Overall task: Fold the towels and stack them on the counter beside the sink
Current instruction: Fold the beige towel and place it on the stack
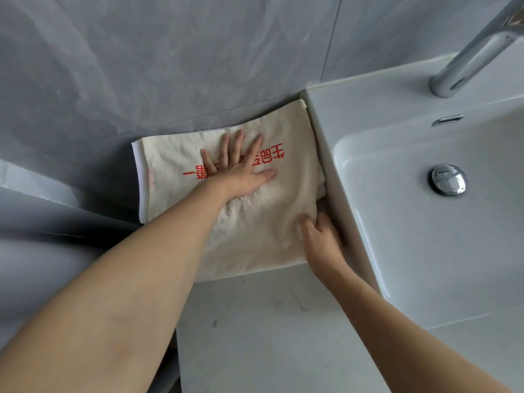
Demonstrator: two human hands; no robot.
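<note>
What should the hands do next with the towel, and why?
Probably the right hand should tuck the bunched edge by the sink straight. The left hand lies flat on the cream towel, pinning it, while cloth puckers untidily against the sink's wall beside the right fingers, so the stack is not yet neat.

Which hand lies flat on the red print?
The left hand, fingers spread flat over the towel's red lettering; the right hand grips its edge by the sink.

Two bare forearms, no sleeves, left hand [241, 174], right hand [321, 239], unadorned fingers [256, 148]
</note>
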